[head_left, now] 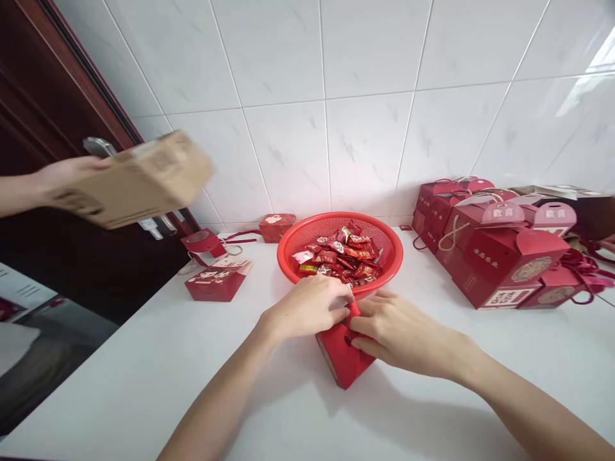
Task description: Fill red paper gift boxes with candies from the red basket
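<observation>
Looks bright overall, lit by cool, soft light. Seems to come mainly from the right, judging by white streaks of glare on the wall tiles at the upper right. Casts faint, soft-edged shadows on the white table near both forearms and below the red box. Drops almost to black across the door at left. Smears the cardboard box with motion blur. Shows the candies fairly crisply. Stretches toward the edges, with tile seams slanting outward, as through a wide lens.
</observation>
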A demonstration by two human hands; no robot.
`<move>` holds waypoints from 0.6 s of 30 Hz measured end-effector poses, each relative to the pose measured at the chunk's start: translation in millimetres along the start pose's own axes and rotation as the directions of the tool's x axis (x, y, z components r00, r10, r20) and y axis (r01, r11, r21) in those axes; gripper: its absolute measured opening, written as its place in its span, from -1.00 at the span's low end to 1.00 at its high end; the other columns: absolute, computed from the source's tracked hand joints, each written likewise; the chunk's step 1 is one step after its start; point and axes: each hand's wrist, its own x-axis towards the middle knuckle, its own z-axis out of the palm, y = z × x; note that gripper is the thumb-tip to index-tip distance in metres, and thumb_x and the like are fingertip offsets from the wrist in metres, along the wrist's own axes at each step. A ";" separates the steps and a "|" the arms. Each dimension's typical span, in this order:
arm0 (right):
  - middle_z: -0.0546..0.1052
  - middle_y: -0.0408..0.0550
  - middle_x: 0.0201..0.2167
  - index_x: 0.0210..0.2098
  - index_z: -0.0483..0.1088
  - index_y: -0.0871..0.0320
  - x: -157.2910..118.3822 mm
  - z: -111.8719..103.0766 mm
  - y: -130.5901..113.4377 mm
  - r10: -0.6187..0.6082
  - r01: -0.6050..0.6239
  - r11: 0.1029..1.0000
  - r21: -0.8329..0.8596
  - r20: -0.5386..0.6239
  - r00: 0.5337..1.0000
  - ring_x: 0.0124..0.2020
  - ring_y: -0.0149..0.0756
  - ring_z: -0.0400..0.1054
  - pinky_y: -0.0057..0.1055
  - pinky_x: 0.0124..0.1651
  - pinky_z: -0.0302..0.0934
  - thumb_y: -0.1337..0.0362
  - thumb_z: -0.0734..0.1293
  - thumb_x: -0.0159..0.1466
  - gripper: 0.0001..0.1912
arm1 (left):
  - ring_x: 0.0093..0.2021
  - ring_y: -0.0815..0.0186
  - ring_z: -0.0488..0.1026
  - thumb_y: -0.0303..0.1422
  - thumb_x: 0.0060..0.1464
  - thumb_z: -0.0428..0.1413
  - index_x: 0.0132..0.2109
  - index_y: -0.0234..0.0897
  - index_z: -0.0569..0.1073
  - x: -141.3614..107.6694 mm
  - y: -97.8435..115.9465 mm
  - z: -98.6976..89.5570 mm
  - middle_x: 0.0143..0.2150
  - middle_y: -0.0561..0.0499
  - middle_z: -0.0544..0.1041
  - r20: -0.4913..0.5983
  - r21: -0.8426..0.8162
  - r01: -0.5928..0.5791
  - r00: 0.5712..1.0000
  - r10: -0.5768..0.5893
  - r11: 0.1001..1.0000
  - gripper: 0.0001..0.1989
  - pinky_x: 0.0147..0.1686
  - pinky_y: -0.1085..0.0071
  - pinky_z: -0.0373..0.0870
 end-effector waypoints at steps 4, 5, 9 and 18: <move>0.46 -0.12 -0.44 -0.41 0.41 0.17 -7.8 -5.9 -1.8 -0.020 0.021 0.999 -0.041 0.012 1.000 -0.46 -0.36 0.23 -0.34 -0.30 0.04 0.38 0.28 0.38 -0.78 | -0.20 0.17 0.56 -0.38 0.17 0.04 -0.22 -0.20 0.60 0.3 7.9 5.8 -0.24 -0.02 0.66 -0.024 0.025 0.053 0.998 -0.053 0.998 -0.78 -0.29 0.35 0.29; 0.45 -0.12 -0.44 -0.41 0.40 0.17 -9.1 -6.4 -2.6 -0.046 0.047 0.998 -0.044 0.025 0.999 -0.46 -0.36 0.22 -0.33 -0.33 0.02 0.40 0.27 0.38 -0.79 | -0.24 0.17 0.56 -0.38 0.17 0.04 -0.25 -0.21 0.60 0.5 9.5 7.9 -0.27 -0.03 0.65 -0.018 0.042 0.061 0.998 -0.060 0.997 -0.78 -0.32 0.35 0.27; 0.44 -0.13 -0.44 -0.36 0.40 0.15 -10.2 -5.6 -6.2 -0.102 0.106 0.993 -0.048 0.087 0.991 -0.48 -0.37 0.21 -0.33 -0.40 -0.06 0.46 0.22 0.39 -0.78 | -0.39 0.21 0.49 -0.43 0.15 0.01 -0.38 -0.22 0.55 1.6 12.1 13.8 -0.42 -0.04 0.59 0.029 0.109 0.049 0.998 -0.052 0.993 -0.77 -0.45 0.35 0.14; 0.44 -0.17 -0.53 -0.27 0.33 0.15 -16.1 -8.9 -5.6 0.077 -0.069 0.994 -0.085 0.095 0.992 -0.59 -0.37 0.19 -0.34 -0.42 -0.13 0.34 0.28 0.36 -0.95 | -0.44 0.28 0.44 -0.39 0.23 -0.05 -0.34 -0.21 0.52 -2.4 11.0 9.1 -0.42 0.04 0.57 0.053 0.024 0.062 0.997 -0.063 0.998 -0.73 -0.47 0.37 0.09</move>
